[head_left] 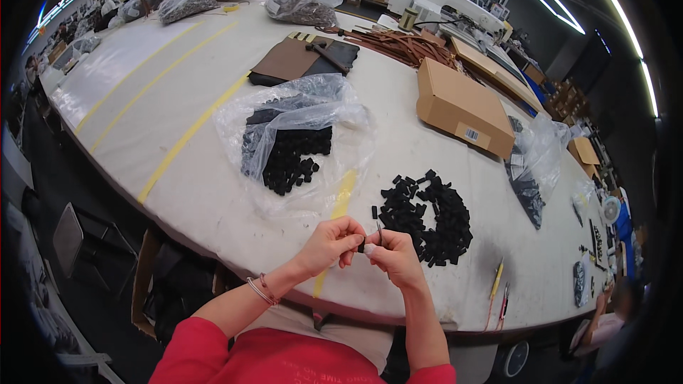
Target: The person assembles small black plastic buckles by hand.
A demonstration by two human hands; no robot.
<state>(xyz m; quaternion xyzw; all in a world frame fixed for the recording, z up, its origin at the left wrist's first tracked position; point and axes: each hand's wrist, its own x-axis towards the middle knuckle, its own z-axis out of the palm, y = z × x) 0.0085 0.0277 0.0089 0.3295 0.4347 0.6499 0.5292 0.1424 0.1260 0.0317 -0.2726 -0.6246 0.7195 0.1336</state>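
1. Beyond the near edge of the white table surface (395,114), toward its left end, stands a folding chair (75,242).
2. Yellow tape strips (192,129) run across the left part of the surface, from the near edge toward the far one.
3. A clear bag with dark contents (188,1) lies by the far edge, left of the middle.
4. An open clear plastic bag (346,115) lies crumpled left of the middle of the surface, with small black pieces (288,163) massed in its mouth.
5. Behind it, toward the far edge, a brown sheet (284,60) lies flat, with a hammer (331,57) just to its right.
6. The left hand (332,243), with bracelets (263,291) at its wrist, is over the near edge; its thumb and fingers pinch a small black piece (361,244).
7. The right hand (393,256) meets it there, closed around a slim dark tool (379,233) whose exact kind I cannot tell.
8. Just beyond the right hand, a pile of loose black pieces (448,217) forms a rough ring.
9. A cardboard box (462,103) lies behind the pile, toward the far edge.
10. A yellow-handled tool (496,279) and a red pen-like tool (504,304) lie side by side at the near edge, right of the pile.
11. Another clear plastic bag (546,144) lies toward the right end.
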